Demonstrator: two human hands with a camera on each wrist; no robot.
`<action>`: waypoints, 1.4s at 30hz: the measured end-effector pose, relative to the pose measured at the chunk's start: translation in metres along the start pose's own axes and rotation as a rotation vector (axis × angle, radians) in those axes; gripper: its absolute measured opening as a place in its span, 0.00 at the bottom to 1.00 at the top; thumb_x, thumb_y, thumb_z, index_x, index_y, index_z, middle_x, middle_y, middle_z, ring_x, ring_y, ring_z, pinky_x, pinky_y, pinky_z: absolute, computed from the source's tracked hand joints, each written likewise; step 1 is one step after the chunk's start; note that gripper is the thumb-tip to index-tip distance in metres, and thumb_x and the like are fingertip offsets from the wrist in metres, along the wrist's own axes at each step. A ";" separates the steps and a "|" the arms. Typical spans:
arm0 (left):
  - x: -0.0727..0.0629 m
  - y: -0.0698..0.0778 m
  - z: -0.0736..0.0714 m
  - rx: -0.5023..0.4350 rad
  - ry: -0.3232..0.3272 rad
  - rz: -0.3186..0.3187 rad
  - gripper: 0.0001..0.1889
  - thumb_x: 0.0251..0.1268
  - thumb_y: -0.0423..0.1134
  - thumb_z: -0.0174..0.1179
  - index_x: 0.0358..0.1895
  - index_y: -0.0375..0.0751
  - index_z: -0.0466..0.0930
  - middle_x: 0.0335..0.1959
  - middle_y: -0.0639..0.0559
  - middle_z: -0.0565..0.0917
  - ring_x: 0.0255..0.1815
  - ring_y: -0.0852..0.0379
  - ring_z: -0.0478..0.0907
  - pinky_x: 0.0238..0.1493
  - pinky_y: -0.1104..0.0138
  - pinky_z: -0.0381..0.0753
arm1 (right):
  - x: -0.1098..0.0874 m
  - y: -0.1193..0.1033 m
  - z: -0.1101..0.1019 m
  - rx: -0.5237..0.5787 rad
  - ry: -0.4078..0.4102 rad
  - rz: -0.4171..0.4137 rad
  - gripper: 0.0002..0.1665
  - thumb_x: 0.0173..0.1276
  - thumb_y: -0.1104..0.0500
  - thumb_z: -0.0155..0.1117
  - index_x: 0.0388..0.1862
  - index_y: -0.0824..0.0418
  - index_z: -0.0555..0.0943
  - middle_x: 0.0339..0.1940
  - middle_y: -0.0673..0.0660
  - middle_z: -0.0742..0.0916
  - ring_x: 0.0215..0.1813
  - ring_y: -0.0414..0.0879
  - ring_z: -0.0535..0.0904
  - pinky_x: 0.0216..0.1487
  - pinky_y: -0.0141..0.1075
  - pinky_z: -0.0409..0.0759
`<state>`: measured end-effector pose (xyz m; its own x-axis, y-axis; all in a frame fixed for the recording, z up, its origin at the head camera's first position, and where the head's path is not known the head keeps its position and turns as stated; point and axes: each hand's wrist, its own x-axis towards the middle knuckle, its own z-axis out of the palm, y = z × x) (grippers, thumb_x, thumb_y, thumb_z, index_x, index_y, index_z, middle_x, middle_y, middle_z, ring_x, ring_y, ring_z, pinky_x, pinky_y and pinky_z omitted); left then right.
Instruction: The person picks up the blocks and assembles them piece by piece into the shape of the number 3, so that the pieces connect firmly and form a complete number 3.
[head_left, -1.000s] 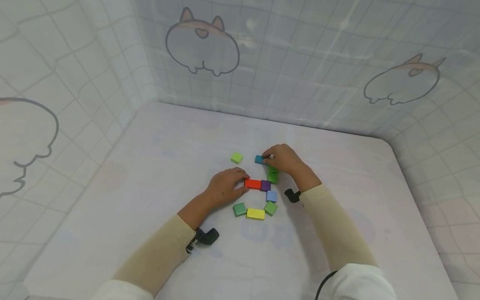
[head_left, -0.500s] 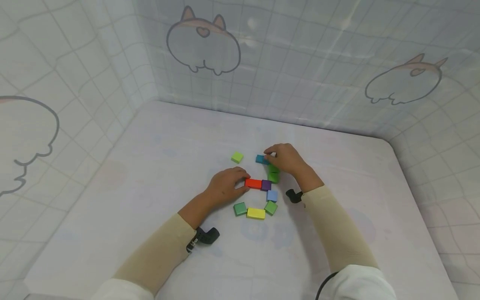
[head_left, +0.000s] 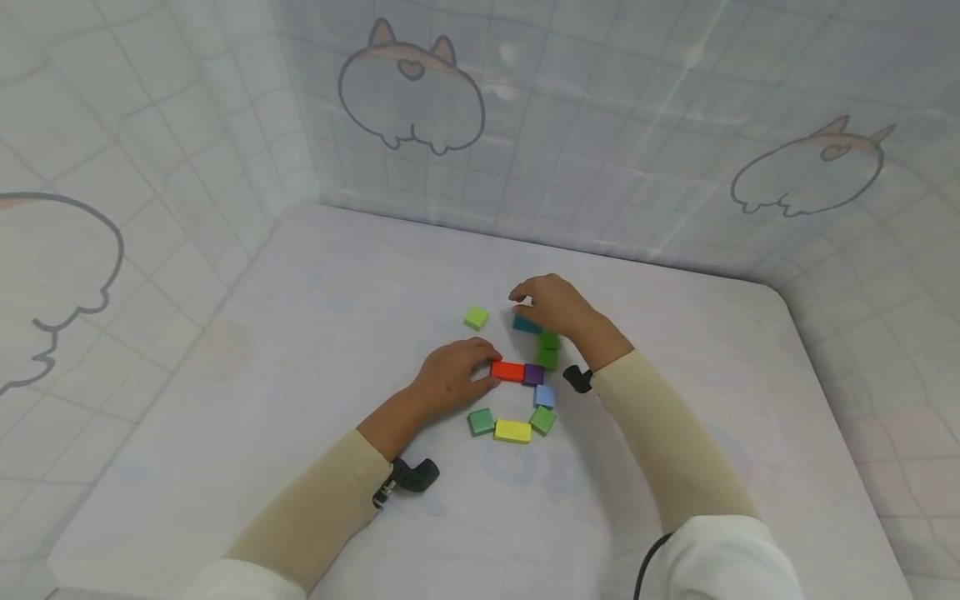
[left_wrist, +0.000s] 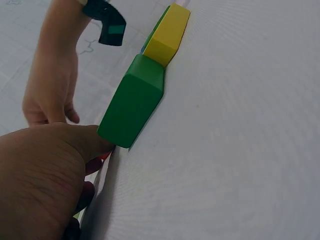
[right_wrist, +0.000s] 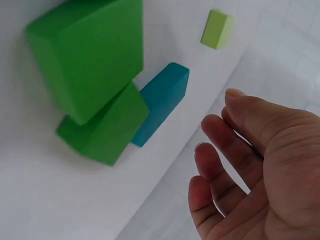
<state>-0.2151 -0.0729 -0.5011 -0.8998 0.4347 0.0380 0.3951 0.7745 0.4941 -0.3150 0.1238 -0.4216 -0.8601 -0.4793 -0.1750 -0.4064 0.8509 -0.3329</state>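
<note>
My left hand (head_left: 450,375) holds the left end of a red block (head_left: 507,372) between thumb and forefinger. A purple block (head_left: 533,375) sits against the red block's right end. My right hand (head_left: 555,305) hovers just over a teal block (head_left: 527,324), and in the right wrist view its loosely bent fingers (right_wrist: 210,160) are apart from the block with nothing between them. Two green blocks (head_left: 548,350) lie below the teal block (right_wrist: 162,105), one touching it. A lime block (head_left: 476,317) lies by itself to the left.
Nearer the body, a light blue block (head_left: 544,397), a green block (head_left: 543,420), a yellow block (head_left: 513,431) and a dark green block (head_left: 481,422) form a curve. They lie on a white table (head_left: 337,292) with patterned curtains (head_left: 600,125) around it.
My right hand has let go of the teal block and lifted slightly up and to the left. My left hand stays at the red block.
</note>
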 end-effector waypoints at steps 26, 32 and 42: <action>-0.003 -0.005 0.000 -0.038 0.042 0.074 0.18 0.64 0.49 0.67 0.57 0.54 0.81 0.55 0.63 0.82 0.59 0.62 0.77 0.59 0.64 0.78 | 0.033 -0.048 0.020 -0.250 -0.139 -0.204 0.22 0.68 0.57 0.68 0.62 0.54 0.82 0.59 0.51 0.85 0.62 0.47 0.78 0.66 0.41 0.75; -0.004 -0.005 -0.001 -0.033 0.043 0.075 0.18 0.64 0.49 0.67 0.57 0.54 0.81 0.54 0.63 0.83 0.59 0.62 0.77 0.60 0.64 0.78 | 0.033 -0.050 0.022 -0.245 -0.157 -0.183 0.24 0.68 0.51 0.68 0.62 0.53 0.82 0.60 0.50 0.84 0.62 0.47 0.78 0.65 0.41 0.76; -0.003 -0.005 -0.002 -0.015 0.039 0.084 0.19 0.65 0.50 0.66 0.57 0.52 0.82 0.55 0.61 0.83 0.59 0.61 0.78 0.60 0.63 0.78 | 0.032 -0.041 0.019 -0.174 -0.123 -0.137 0.23 0.67 0.47 0.69 0.57 0.55 0.84 0.56 0.51 0.86 0.59 0.48 0.79 0.63 0.42 0.77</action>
<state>-0.2150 -0.0787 -0.5022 -0.8700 0.4798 0.1134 0.4672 0.7288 0.5006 -0.3197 0.0691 -0.4312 -0.7536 -0.6061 -0.2542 -0.5728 0.7953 -0.1983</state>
